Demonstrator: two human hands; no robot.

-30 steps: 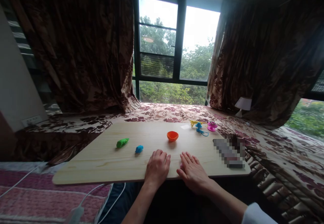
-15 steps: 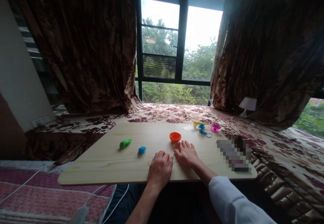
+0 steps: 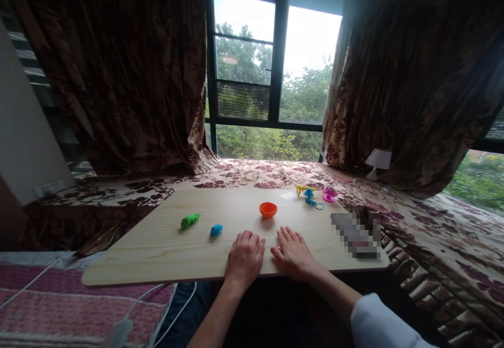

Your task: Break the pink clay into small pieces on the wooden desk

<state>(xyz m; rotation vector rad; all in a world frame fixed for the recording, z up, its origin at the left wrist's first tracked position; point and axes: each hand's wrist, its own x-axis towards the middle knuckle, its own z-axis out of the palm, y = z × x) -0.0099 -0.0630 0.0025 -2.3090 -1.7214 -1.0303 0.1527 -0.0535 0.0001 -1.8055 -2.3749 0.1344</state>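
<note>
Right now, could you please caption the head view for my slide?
Left hand and right hand at the near edge of a table, orange bowl beyond.

A home room, shown by patterned curtains (image 3: pixel 114 75), a lamp (image 3: pixel 378 159) and a quilt (image 3: pixel 55 306).

Bowl (image 3: pixel 268 210) mid tbl (image 3: pixel 157 256); 2 toys (image 3: pixel 190 221) to its L, 3 trinkets (image 3: pixel 308 193) back R, prob. on tbl.

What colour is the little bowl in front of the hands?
The little bowl is bright reddish orange, best seen in the head view.
</note>
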